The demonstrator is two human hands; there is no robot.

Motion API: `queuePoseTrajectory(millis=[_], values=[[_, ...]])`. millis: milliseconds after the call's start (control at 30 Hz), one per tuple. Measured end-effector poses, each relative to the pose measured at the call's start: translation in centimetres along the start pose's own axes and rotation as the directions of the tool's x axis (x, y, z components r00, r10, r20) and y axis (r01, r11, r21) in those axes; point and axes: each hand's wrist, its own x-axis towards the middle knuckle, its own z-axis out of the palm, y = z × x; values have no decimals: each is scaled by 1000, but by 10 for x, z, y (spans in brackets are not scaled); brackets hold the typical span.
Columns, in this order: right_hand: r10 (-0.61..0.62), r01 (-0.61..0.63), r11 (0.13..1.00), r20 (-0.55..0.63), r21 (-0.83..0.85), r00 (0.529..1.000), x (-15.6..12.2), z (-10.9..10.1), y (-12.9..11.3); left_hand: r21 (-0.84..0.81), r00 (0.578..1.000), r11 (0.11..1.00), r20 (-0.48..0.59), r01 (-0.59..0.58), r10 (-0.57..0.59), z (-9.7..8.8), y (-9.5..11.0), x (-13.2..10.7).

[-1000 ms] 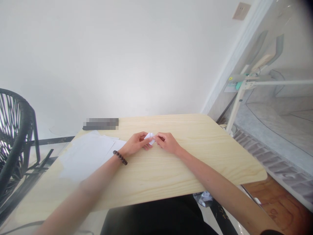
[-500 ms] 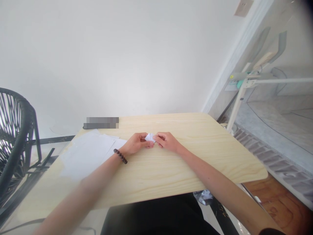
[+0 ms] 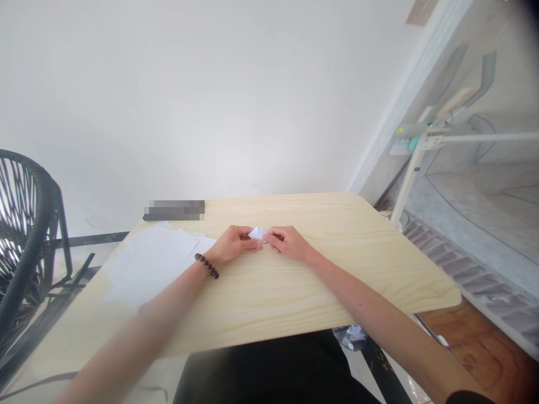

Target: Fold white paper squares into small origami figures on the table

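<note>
A small folded white paper piece is held between both hands over the middle of a light wooden table. My left hand, with a dark bead bracelet at the wrist, pinches its left side. My right hand pinches its right side with thumb and fingers closed. Most of the paper is hidden by the fingers.
Several white paper sheets lie on the table's left part. A dark flat object sits at the far left edge. A black wicker chair stands to the left. A white stand and glass door are to the right.
The hands and the folded paper stay almost in place; the fingers shift slightly on the paper. The view has drifted a little.
</note>
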Motion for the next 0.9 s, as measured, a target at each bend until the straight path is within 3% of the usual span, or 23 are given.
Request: queuePoseTrajectory(millis=[133, 333, 733, 900], values=[[-80, 68, 989, -87, -132, 993, 1, 1, 3, -54, 998, 997, -17, 55, -56, 1, 1, 1], [-163, 143, 966, -78, -215, 984, 2, 3, 1, 37, 1000, 999, -11, 0, 1, 1, 1, 0], [-170, 167, 955, 10, -245, 985, 1, 3, 0, -6, 996, 998, -71, -59, 59, 2, 0, 1], [-161, 155, 964, -8, -218, 987, 1, 3, -1, -31, 994, 997, -85, -65, 62, 2, -3, 3]])
